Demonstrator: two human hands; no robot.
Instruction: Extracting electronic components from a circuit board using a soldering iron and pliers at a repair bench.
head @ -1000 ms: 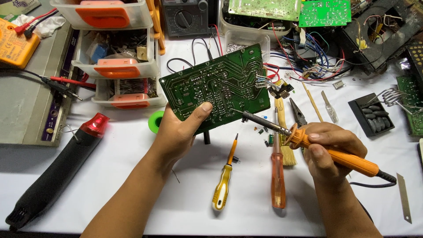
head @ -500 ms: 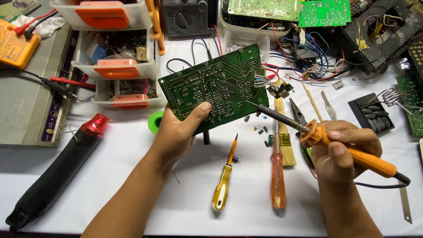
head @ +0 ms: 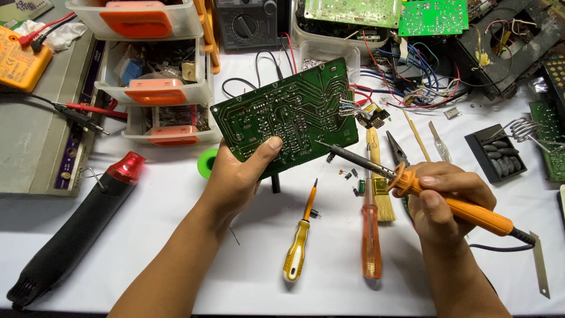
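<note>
A white work table (head: 176, 235) fills the frame, smooth and matte, crowded along its upper edge with parts. At upper left stand stacked clear plastic drawers (head: 156, 76) with orange pulls, beside a grey metal case (head: 29, 135) bearing an orange multimeter (head: 17, 59). Upper right holds loose green boards and a tangle of coloured wires (head: 412, 76).

The left hand (head: 235, 182), centre of frame, is closed on the lower edge of a green circuit board (head: 288, 118), thumb pressed flat on its solder side. The board is held tilted above the table, its face ribbed with pale traces.

The right hand (head: 441, 200), right of centre, is wrapped around the orange handle of a soldering iron (head: 412, 182). The dark metal tip reaches the board's lower right edge.

On the table below lie a yellow-handled screwdriver (head: 297, 250), an orange translucent screwdriver (head: 371, 235) and a straw-coloured brush (head: 379, 182). A black heat gun (head: 76, 229) with a red nose lies diagonally at lower left. Small loose components (head: 353, 176) sit scattered under the iron.
</note>
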